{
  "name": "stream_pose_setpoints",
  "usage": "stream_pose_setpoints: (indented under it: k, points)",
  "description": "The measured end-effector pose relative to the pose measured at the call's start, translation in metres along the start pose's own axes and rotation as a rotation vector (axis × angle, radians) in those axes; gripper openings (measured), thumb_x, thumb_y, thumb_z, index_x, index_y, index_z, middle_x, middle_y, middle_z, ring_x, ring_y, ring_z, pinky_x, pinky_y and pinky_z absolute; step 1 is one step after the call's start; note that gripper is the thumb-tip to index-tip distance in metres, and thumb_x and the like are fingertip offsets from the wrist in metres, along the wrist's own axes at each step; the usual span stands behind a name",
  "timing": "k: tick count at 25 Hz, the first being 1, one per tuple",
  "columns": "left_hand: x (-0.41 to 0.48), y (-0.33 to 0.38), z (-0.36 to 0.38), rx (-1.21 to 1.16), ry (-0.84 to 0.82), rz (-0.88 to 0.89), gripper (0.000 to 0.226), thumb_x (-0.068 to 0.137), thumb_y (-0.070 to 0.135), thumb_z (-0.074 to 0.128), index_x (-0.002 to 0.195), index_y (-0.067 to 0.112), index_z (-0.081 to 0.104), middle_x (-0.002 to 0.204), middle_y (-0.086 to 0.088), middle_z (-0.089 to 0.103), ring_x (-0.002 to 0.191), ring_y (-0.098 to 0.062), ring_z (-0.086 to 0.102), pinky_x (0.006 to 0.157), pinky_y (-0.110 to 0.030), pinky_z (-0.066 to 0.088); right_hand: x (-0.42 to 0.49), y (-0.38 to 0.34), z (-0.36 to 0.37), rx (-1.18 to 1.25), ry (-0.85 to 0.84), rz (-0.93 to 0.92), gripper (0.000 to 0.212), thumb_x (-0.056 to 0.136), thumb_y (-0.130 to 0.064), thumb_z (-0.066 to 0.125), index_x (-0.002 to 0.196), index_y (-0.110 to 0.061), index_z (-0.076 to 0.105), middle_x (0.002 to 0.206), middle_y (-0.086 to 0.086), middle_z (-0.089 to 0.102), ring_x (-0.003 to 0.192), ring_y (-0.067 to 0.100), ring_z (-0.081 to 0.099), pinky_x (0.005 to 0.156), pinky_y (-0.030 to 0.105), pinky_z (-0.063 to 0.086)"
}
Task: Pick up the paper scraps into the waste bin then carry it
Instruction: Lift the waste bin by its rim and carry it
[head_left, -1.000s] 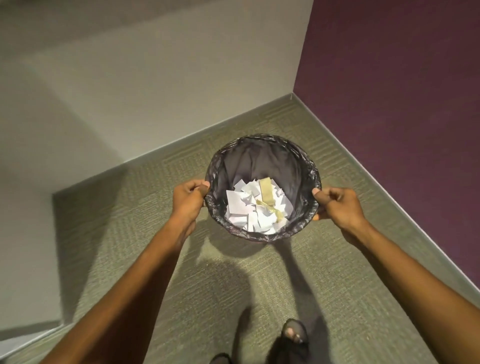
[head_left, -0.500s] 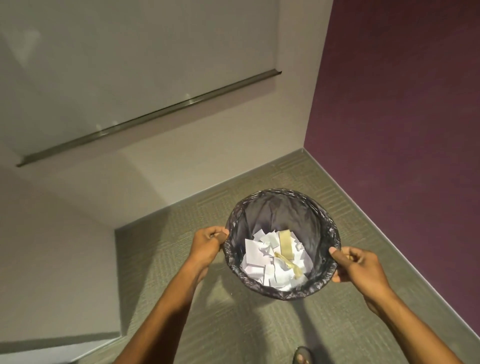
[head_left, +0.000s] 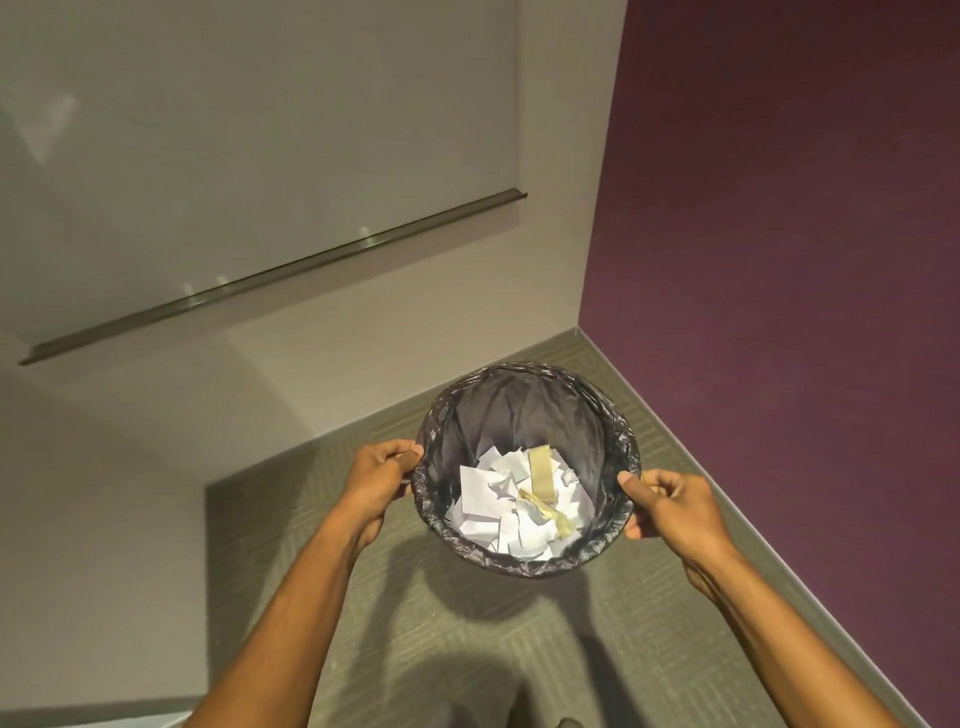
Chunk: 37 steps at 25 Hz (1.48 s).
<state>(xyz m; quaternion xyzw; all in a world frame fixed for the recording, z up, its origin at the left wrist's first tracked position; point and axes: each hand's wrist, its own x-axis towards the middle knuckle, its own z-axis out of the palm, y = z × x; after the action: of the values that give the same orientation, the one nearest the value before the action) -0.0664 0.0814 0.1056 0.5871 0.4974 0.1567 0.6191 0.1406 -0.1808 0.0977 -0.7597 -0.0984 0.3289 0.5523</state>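
Note:
A round waste bin (head_left: 524, 410) lined with a black plastic bag hangs in front of me above the carpet. Inside it lie several white paper scraps (head_left: 488, 499) and a couple of tan strips. My left hand (head_left: 376, 475) grips the bin's left rim, thumb on top. My right hand (head_left: 670, 506) grips the right rim the same way. Both forearms reach in from the bottom of the view.
A grey-green carpet (head_left: 467, 649) covers the floor. A beige wall (head_left: 260, 156) with a metal ledge (head_left: 270, 273) stands ahead and to the left. A purple wall (head_left: 805, 234) closes the right side, meeting the beige one in a corner behind the bin.
The view has tilted upward, so the bin and both hands sit lower in frame and more of the wall and ledge shows. Both hands keep their grip on the rim.

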Motion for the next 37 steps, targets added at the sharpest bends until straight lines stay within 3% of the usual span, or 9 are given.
stream_pose_setpoints:
  k: [3, 7, 12, 19, 22, 25, 29, 32, 37]
  points:
    - [0.011, 0.004, 0.009, -0.006, -0.021, -0.002, 0.013, 0.091, 0.002, 0.058, 0.096, 0.000, 0.070, 0.081, -0.013, 0.070, 0.065, -0.017, 0.059, 0.066, -0.031, 0.047, 0.016, -0.007, -0.008, -0.014, 0.020, 0.020, 0.030, 0.088, -0.021, 0.073, 0.083, 0.008, 0.067, 0.066, 0.018, 0.063, 0.051, 0.023, 0.064, 0.059, 0.041, 0.062]
    - [0.047, 0.005, 0.018, 0.001, -0.063, -0.005, 0.013, 0.091, 0.002, 0.059, 0.096, -0.001, 0.070, 0.079, -0.012, 0.071, 0.062, -0.013, 0.063, 0.058, -0.023, 0.051, 0.045, -0.019, -0.006, -0.044, 0.047, 0.056, 0.029, 0.088, -0.018, 0.073, 0.071, 0.004, 0.064, 0.056, 0.013, 0.062, 0.049, 0.026, 0.062, 0.056, 0.039, 0.060]
    - [0.123, 0.032, 0.025, 0.051, -0.203, 0.032, 0.012, 0.089, 0.004, 0.062, 0.092, -0.001, 0.073, 0.083, -0.017, 0.074, 0.070, -0.019, 0.064, 0.069, -0.029, 0.051, 0.098, -0.042, 0.006, -0.075, 0.085, 0.094, 0.036, 0.089, -0.017, 0.072, 0.074, 0.014, 0.061, 0.054, 0.015, 0.060, 0.047, 0.028, 0.062, 0.051, 0.035, 0.058]
    - [0.238, 0.091, 0.039, 0.197, -0.411, 0.114, 0.023, 0.083, 0.014, 0.067, 0.079, -0.009, 0.066, 0.067, -0.012, 0.059, 0.057, -0.012, 0.051, 0.057, -0.021, 0.043, 0.184, -0.086, 0.029, -0.131, 0.167, 0.111, 0.039, 0.092, -0.009, 0.067, 0.056, -0.005, 0.052, 0.044, 0.008, 0.046, 0.038, 0.021, 0.048, 0.048, 0.034, 0.052]
    - [0.273, 0.107, 0.045, 0.223, -0.451, 0.168, 0.028, 0.084, -0.001, 0.065, 0.058, -0.009, 0.056, 0.051, -0.005, 0.050, 0.046, -0.007, 0.044, 0.051, -0.018, 0.039, 0.215, -0.092, 0.031, -0.117, 0.183, 0.124, 0.035, 0.092, -0.009, 0.067, 0.059, -0.002, 0.058, 0.045, 0.007, 0.049, 0.039, 0.017, 0.048, 0.050, 0.035, 0.054]
    - [0.302, 0.118, 0.054, 0.159, -0.507, 0.181, 0.037, 0.073, 0.011, 0.071, 0.060, -0.018, 0.052, 0.063, -0.012, 0.047, 0.060, -0.016, 0.043, 0.059, -0.027, 0.038, 0.241, -0.092, 0.030, -0.126, 0.230, 0.123, 0.031, 0.091, -0.011, 0.068, 0.069, 0.010, 0.065, 0.049, 0.010, 0.057, 0.043, 0.020, 0.055, 0.052, 0.037, 0.057]
    - [0.334, 0.130, 0.078, 0.289, -0.432, 0.138, 0.009, 0.082, 0.000, 0.070, 0.073, -0.003, 0.071, 0.066, -0.012, 0.061, 0.063, -0.019, 0.054, 0.060, -0.025, 0.043, 0.279, -0.091, 0.023, -0.094, 0.265, 0.154, 0.027, 0.091, -0.016, 0.068, 0.073, 0.004, 0.070, 0.062, 0.018, 0.069, 0.052, 0.025, 0.064, 0.048, 0.032, 0.055]
    - [0.350, 0.135, 0.098, 0.384, -0.416, 0.144, 0.014, 0.084, 0.001, 0.068, 0.070, 0.001, 0.071, 0.059, -0.009, 0.061, 0.059, -0.019, 0.053, 0.053, -0.022, 0.041, 0.306, -0.087, 0.012, -0.045, 0.246, 0.192, 0.028, 0.091, -0.017, 0.070, 0.071, 0.002, 0.071, 0.066, 0.022, 0.068, 0.055, 0.028, 0.064, 0.049, 0.035, 0.057]
    - [0.390, 0.139, 0.137, 0.454, -0.369, 0.083, 0.040, 0.083, 0.002, 0.070, 0.049, 0.024, 0.069, 0.043, 0.009, 0.059, 0.041, -0.002, 0.052, 0.047, -0.019, 0.041, 0.356, -0.084, -0.007, -0.053, 0.164, 0.261, 0.027, 0.089, -0.018, 0.072, 0.074, 0.004, 0.066, 0.063, 0.011, 0.059, 0.051, 0.018, 0.060, 0.049, 0.033, 0.057]
